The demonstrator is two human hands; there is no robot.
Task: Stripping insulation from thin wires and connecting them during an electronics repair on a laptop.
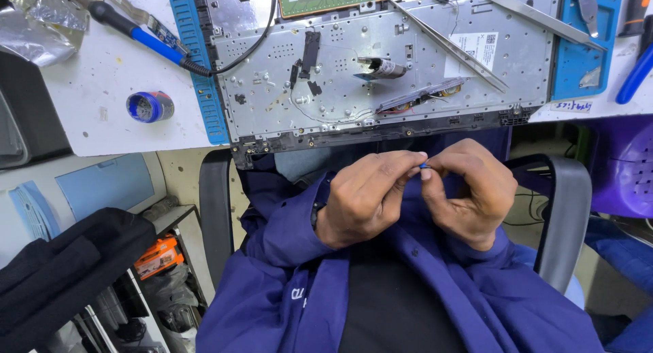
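Item: one tiny blue part, pinched between the fingertips of our left hand and right hand, both grips closed on it, held over our lap at 6 o'clock of the opened laptop chassis. We judge a steady, light pinch best. Also: one solder spool on the table at 9 o'clock; one soldering iron at 10.

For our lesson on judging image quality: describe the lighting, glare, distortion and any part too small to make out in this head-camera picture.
Head view: light is bright and even, with soft shadows under the desk edge; mild glare on the metal laptop chassis and the crumpled foil bag; the wide lens bows the desk edge; the left hand and right hand are sharp, but the tiny blue piece pinched between their fingertips is too small to identify.
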